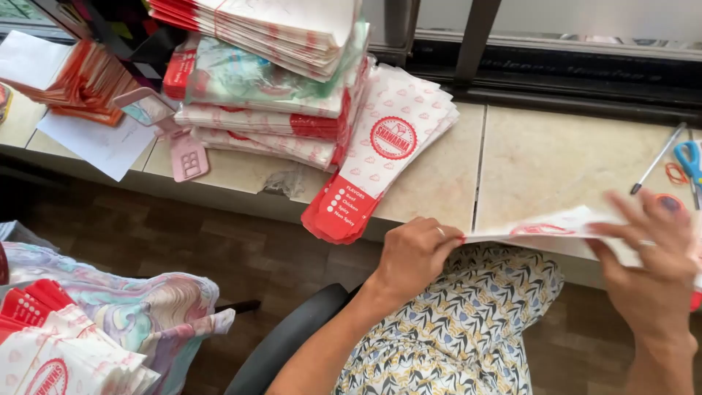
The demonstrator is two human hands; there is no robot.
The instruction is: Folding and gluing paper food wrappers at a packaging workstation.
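My left hand [415, 252] pinches the left end of a thin stack of white-and-red paper sleeves [545, 229], held flat over my lap at the counter's front edge. At the other end of that stack my right hand [653, 256] grips it, fingers spread over the top. A fanned pile of similar red-and-white sleeves [380, 157] lies on the counter just left of my left hand.
Tall bundles of sleeves [270, 80] fill the stone counter [541, 161] at the back left. A pen [657, 159], blue scissors [689, 162] and rubber bands [674, 174] lie at the right. More sleeves [51, 351] rest on patterned cloth at lower left, near a pink tool [186, 153].
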